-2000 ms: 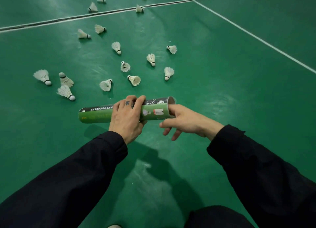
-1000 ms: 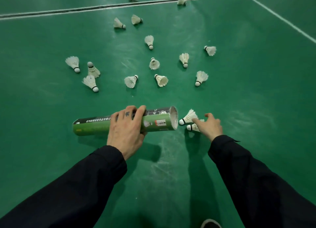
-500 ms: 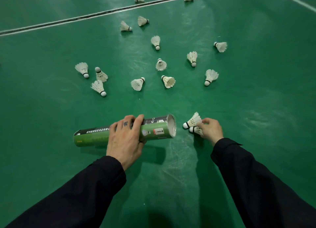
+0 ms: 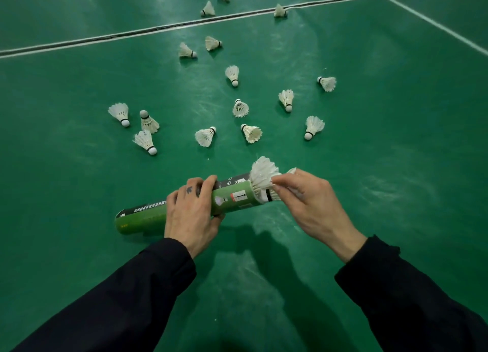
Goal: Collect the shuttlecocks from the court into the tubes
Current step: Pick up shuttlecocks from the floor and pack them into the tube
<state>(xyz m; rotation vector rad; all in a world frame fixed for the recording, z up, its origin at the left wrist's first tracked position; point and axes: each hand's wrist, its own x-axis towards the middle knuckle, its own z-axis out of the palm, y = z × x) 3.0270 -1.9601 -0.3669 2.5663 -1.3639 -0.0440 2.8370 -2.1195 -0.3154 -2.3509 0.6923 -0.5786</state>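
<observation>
My left hand [image 4: 190, 214] wraps the green tube [image 4: 184, 206], held nearly level above the court floor [image 4: 396, 166]. My right hand [image 4: 311, 203] pinches a shuttlecock [image 4: 261, 173] at the tube's open mouth, cork seemingly just inside. More shuttlecocks [image 4: 250, 133] lie scattered beyond.

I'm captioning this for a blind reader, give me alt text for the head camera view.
A right hand feeds a shuttlecock into the open end of a green tube gripped by the left hand. More loose shuttlecocks lie scattered on the green court beyond.
</observation>
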